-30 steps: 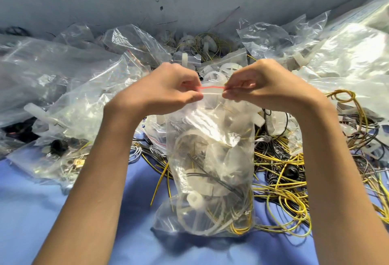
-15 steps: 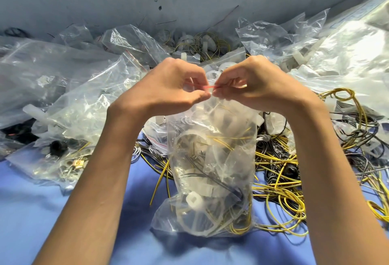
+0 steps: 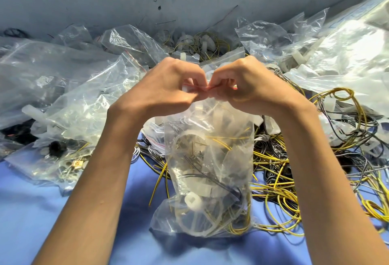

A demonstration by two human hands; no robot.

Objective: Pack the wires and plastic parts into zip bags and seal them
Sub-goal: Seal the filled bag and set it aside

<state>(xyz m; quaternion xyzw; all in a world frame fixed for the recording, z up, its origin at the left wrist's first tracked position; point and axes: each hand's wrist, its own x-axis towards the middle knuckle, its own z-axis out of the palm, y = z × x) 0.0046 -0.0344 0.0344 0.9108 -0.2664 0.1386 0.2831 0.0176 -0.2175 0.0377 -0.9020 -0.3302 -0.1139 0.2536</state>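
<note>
Pinching red zip strip (image 3: 207, 88) of zip bag (image 3: 210, 170) with left hand (image 3: 168, 88) and right hand (image 3: 246, 83), knuckles raised, fingertips meeting; both grips closed on strip; bag upright on bench (image 3: 31, 212).

The left hand (image 3: 166, 88) and right hand (image 3: 248, 85) close in along the bag's (image 3: 210, 170) red zip strip (image 3: 208, 88). A second ago a stretch of strip shows bare between them; now their pinching fingers (image 3: 195, 94) meet at its middle, leaving a sliver of red. A yellow wire (image 3: 221, 138) now shows across the bag's upper part.
</note>
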